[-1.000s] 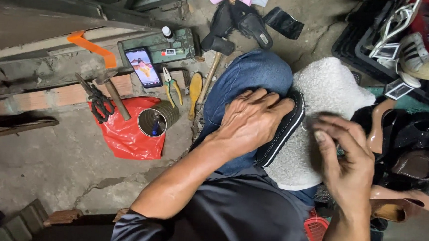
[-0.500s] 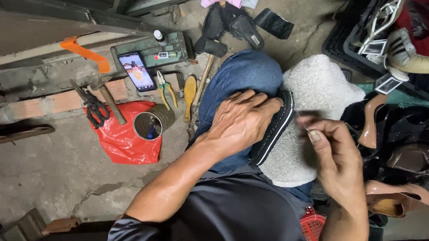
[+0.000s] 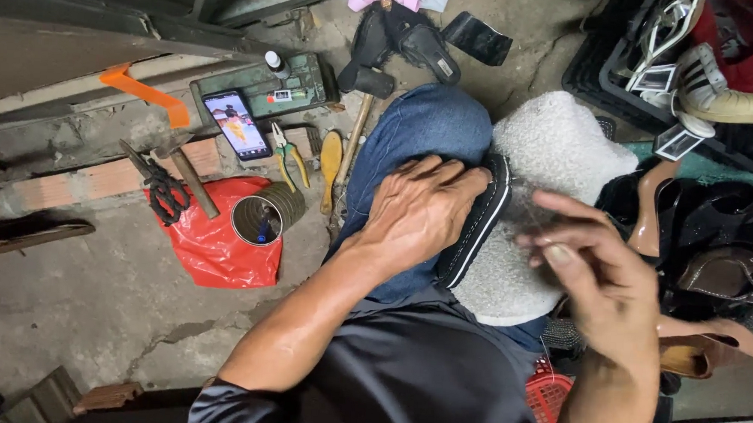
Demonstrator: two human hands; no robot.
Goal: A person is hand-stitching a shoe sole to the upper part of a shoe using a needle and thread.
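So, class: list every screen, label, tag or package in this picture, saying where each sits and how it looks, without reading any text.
Phone: lit screen, lying on the ledge beside the green box.
Small bottle: dark, white cap, on the green box.
Tags: white-edged squares by the striped shoe.
Red plastic bag: crumpled, under the tin can.

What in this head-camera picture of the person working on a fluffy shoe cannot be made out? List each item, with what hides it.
- Right hand: motion-blurred, so whether the fingertips pinch anything is unclear.
- White fluffy shoe: its inner side is covered by the left hand pressing its black sole.
- Tin can: contents too dark and small.
- Phone: screen too small.
- Red basket: mostly behind the right forearm.
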